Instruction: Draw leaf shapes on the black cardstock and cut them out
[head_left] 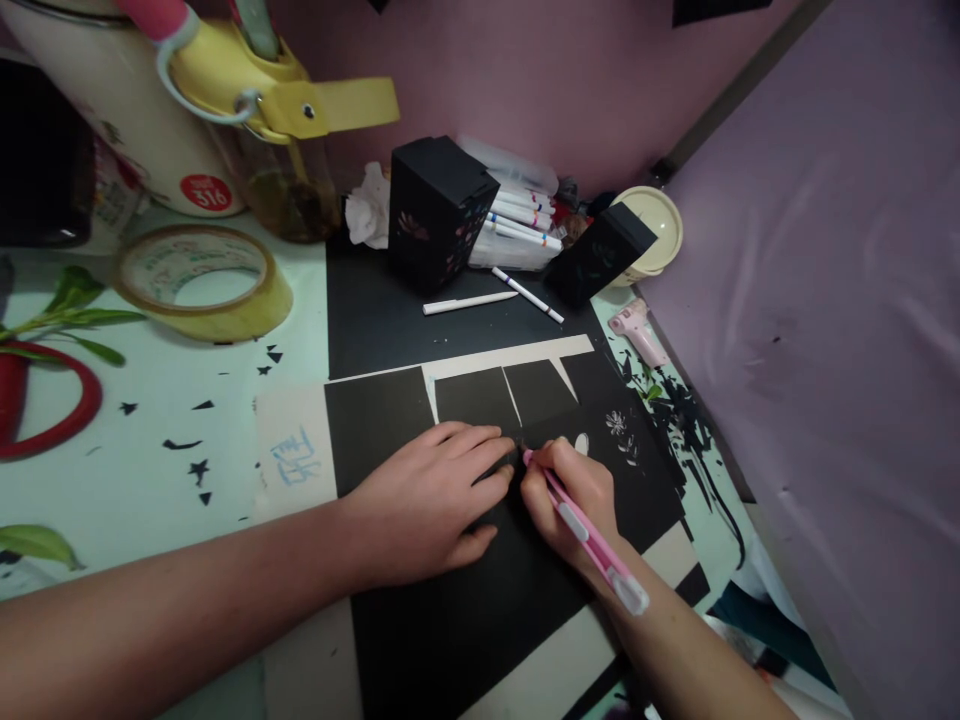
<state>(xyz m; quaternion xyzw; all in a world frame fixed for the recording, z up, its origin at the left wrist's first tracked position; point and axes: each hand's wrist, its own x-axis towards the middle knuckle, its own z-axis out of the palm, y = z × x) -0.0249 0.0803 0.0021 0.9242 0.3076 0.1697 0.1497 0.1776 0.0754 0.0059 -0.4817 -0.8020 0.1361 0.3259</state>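
Two hands (480,495) on black paper (465,590), pink knife (589,535) gripped.

The pink pen's (589,535) tip is buried between the fingers of the right hand (574,500), and the left hand (431,500) covers the black paper (465,610) beneath. The red ring (45,415) runs off the left edge.

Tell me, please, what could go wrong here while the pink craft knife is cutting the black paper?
1. The left hand presses the black paper sheet with fingertips right beside the tip of the pink craft knife in the right hand; a slip might cut them.
2. The tip works close to the small white flower drawing, which a stray cut could perhaps damage.
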